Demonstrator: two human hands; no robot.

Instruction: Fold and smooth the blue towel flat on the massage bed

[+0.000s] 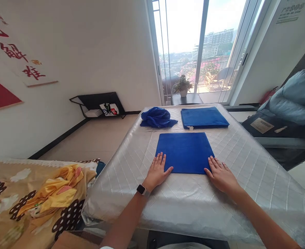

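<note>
With left hand (156, 173) and right hand (221, 174) flat, gripping nothing, on its near corners, we judge the folded blue cloth (185, 152), towards the worktop's (188, 193) near edge, soft, light and best held at those corners.
</note>
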